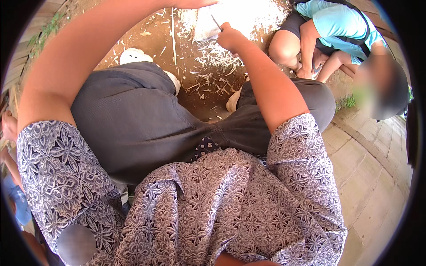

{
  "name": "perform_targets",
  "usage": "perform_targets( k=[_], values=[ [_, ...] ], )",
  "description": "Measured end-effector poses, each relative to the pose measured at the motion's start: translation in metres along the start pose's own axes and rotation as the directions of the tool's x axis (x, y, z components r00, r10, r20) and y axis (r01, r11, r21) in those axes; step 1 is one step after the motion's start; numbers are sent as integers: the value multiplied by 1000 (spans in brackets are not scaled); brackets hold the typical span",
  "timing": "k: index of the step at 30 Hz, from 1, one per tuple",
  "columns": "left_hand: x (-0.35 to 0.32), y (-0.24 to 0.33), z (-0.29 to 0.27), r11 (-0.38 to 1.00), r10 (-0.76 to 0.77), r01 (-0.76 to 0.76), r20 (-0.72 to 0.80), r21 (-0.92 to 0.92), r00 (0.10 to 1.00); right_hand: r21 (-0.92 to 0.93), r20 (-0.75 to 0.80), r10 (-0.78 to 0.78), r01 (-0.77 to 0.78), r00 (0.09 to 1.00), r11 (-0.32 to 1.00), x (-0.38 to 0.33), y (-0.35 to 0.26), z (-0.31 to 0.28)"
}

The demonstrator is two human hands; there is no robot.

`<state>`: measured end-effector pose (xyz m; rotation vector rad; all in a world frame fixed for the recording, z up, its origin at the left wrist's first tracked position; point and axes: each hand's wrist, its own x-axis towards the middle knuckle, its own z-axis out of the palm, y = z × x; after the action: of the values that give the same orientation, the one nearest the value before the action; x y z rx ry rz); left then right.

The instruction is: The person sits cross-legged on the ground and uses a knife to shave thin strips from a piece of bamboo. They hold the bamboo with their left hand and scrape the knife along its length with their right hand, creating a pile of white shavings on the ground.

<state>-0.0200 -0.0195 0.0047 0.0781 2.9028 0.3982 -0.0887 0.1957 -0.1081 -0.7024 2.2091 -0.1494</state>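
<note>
My right hand (230, 38) is closed around a thin dark tool (216, 23), whose narrow end points up and to the left. Its kind is hard to make out. My left hand (195, 3) reaches along the upper edge and is partly cut off, so its grip is hidden. Below and between the two hands is a pale block-like surface (205, 27), washed out by bright light. Pale curled shavings (222, 62) are scattered over the brown ground around it.
At the right crouches a person in a turquoise shirt (339, 24), hands low near their feet. A thin pale stick (173, 37) lies left of the block. My white shoe (134, 56) rests on the dirt. Paving (364, 177) spans the right side; another person's blue clothing (20, 206) shows far left.
</note>
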Motion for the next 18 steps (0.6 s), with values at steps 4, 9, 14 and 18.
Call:
perform_targets(
  k=[4, 9, 14, 18],
  values=[
    [-23, 26, -34, 997, 68, -71, -150, -10, 986, -19, -9, -19, 19, 1000, 1000, 1, 5, 3],
    [-18, 11, -36, 913, 161, -229, -218, -337, 963, 124, 121, -53, 38, 991, 992, -23, 9, -30],
    [-47, 20, -40, 938, -12, -14, -72, -347, 997, 1, 229, -151, 155, 962, 988, -38, 13, -65],
    [-53, 36, -37, 957, -100, 112, 58, -268, 993, 74, 71, -240, 235, 968, 969, -63, 23, -62]
  ],
)
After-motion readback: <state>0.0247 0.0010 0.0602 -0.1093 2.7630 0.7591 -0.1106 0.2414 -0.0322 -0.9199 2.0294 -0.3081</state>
